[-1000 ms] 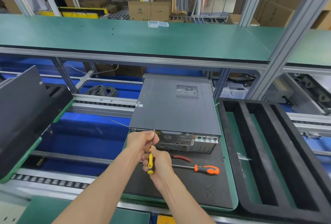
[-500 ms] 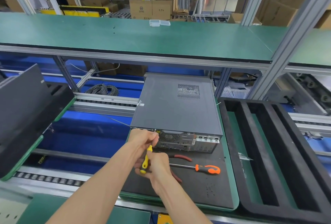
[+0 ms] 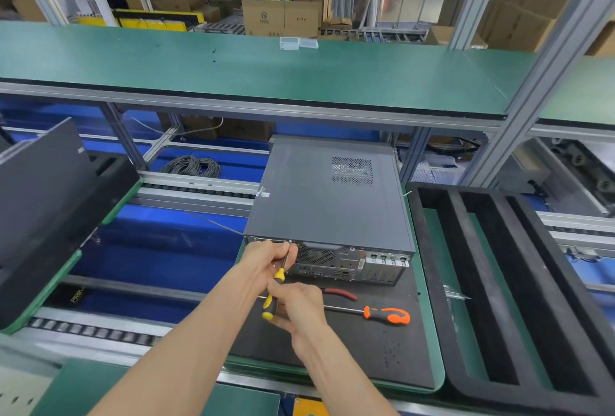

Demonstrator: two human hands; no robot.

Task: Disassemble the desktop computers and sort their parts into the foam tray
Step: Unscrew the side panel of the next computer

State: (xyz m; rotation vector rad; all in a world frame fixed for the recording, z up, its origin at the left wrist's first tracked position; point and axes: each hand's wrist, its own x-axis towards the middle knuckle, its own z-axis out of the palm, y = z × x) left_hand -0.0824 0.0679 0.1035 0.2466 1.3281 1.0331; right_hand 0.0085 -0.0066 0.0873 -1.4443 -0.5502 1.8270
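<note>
A grey desktop computer (image 3: 327,202) lies flat on a black mat (image 3: 366,342), its rear port panel facing me. My right hand (image 3: 296,307) grips the handle of a yellow-and-black screwdriver (image 3: 273,292), whose tip meets the upper left of the rear panel. My left hand (image 3: 269,260) pinches the screwdriver's shaft near the tip, right against the case edge. The black foam tray (image 3: 429,249) with long slots lies to the right of the computer.
An orange-handled screwdriver (image 3: 386,314) and red-handled pliers (image 3: 339,293) lie on the mat in front of the computer. A second dark computer case (image 3: 40,189) sits on foam at the left. A green shelf (image 3: 253,76) runs overhead; blue conveyor bed (image 3: 156,245) lies between.
The screwdriver handle has swung down and to the left in my right hand, so the tool leans more. My left hand stays at the tip on the case's rear edge.
</note>
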